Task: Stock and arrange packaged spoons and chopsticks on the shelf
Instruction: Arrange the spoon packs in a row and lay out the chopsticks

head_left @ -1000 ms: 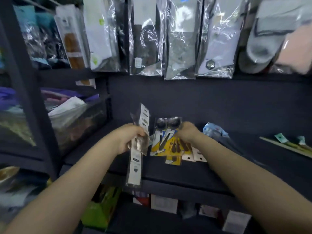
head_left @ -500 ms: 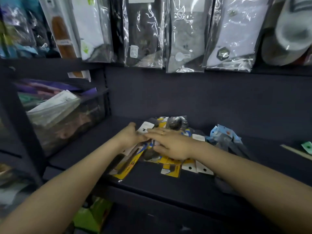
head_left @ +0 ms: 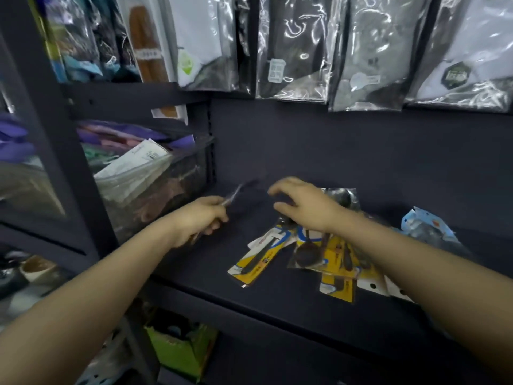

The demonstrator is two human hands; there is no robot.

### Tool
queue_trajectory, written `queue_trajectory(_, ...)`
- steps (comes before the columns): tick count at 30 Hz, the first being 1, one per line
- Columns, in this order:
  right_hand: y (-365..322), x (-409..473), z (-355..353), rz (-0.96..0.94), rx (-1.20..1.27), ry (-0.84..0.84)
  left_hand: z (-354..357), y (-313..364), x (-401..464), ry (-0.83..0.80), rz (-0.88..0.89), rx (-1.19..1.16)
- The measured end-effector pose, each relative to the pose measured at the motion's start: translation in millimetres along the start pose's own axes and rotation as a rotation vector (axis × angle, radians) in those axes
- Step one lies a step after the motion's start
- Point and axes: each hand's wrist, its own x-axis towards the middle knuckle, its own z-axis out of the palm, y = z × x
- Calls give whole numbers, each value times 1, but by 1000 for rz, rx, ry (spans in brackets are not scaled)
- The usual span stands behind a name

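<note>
Half a second ago both hands lay together on the pile of packets at mid-frame. They have since parted: the left hand (head_left: 198, 218) has drawn off toward the left of the frame with a slim packet (head_left: 238, 191), and the right hand (head_left: 305, 207) has lifted off the pile.

The slim packet is blurred; it juts up and to the right out of the left fist, above the dark shelf (head_left: 194, 268), and what it contains cannot be told. The left fingers (head_left: 213, 226) are curled tight round its lower end.

The pile of yellow-carded utensil packets (head_left: 311, 257) lies on the shelf at centre right, directly beneath and in front of the right hand. One yellow packet (head_left: 256, 263) lies slanted at the pile's left edge. The right fingers (head_left: 280, 187) are spread and loosely bent, holding nothing; whether the palm grazes the topmost packet cannot be told.

A blue-edged packet (head_left: 424, 223) lies at the right of the shelf. Bagged socks (head_left: 297, 51) hang along the top.
</note>
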Motion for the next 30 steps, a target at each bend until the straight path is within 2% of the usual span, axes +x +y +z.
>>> queue_trajectory(2, -14, 13, 3, -22, 54, 79, -6, 5, -4, -95, -30, -227)
queue_trajectory(4, -23, 26, 7, -47, -3, 94, -13, 8, -9, -225, -30, -325)
queue_trajectory(6, -30, 36, 11, 27, 65, 153, -18, 8, -14, -359, -13, -412)
queue_trajectory(9, -30, 52, 14, 266, 330, 292, -21, 6, -16, -426, 25, -551)
queue_trajectory(11, -27, 61, 14, 356, 698, 180, -20, 3, -16, -366, 58, -551)
queue_trajectory(13, -23, 69, 17, 453, 867, 60, -16, -4, -11, -224, 113, -370)
queue_trajectory(15, -15, 79, 27, 525, 798, 71, -16, -17, -1, 13, 228, 104)
queue_trajectory(17, -10, 89, 38, 605, 799, 101, -22, -32, 6, 219, 482, 601)
queue_trajectory(19, -7, 98, 49, 686, 877, 114, -21, -46, 13, 142, 676, 886)
queue_trajectory(21, -5, 104, 53, 735, 967, 128, -15, -53, 13, -27, 591, 976)
queue_trajectory(24, -2, 105, 50, 708, 958, 121, -11, -55, 19, -60, 375, 994)
queue_trajectory(27, 4, 93, 39, 584, 713, 37, -9, -46, 24, -50, 256, 990)
queue_trajectory(30, 11, 70, 19, 417, 314, -75, -5, -43, 33, -33, 183, 988)
